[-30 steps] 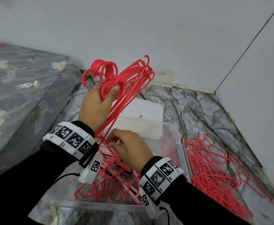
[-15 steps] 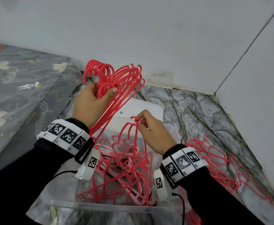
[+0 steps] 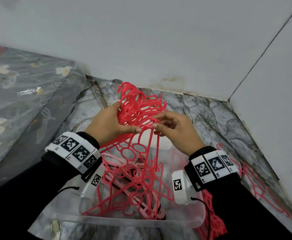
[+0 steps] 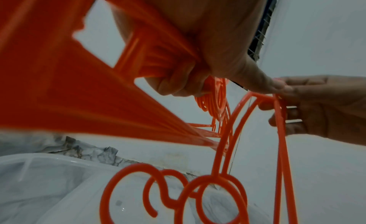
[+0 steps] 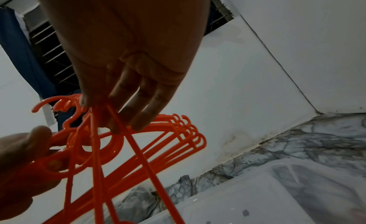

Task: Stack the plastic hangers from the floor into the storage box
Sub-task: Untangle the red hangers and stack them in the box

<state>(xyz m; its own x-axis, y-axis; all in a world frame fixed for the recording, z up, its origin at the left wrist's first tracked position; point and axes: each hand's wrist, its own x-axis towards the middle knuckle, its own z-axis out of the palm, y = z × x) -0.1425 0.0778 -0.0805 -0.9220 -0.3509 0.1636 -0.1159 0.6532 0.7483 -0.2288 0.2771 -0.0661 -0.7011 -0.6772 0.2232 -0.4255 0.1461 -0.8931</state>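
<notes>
Hangers (image 3: 138,108) were bunched in the left hand (image 3: 107,123) above the storage box (image 3: 141,220), its fingers clenched around their necks; the right hand (image 3: 176,130) pinched 1 more hanger (image 3: 148,153) against them. Its lower end looked tangled with those in the box, so lifting might drag them out

We face a room corner where two pale grey walls (image 3: 159,40) meet at the frame's right. A grey marble-veined floor (image 3: 219,122) fills the lower middle, stained along its joint with the wall. At left lies a dark floral mattress (image 3: 20,87). The right wrist view shows a barred window (image 5: 51,52) upper left.
</notes>
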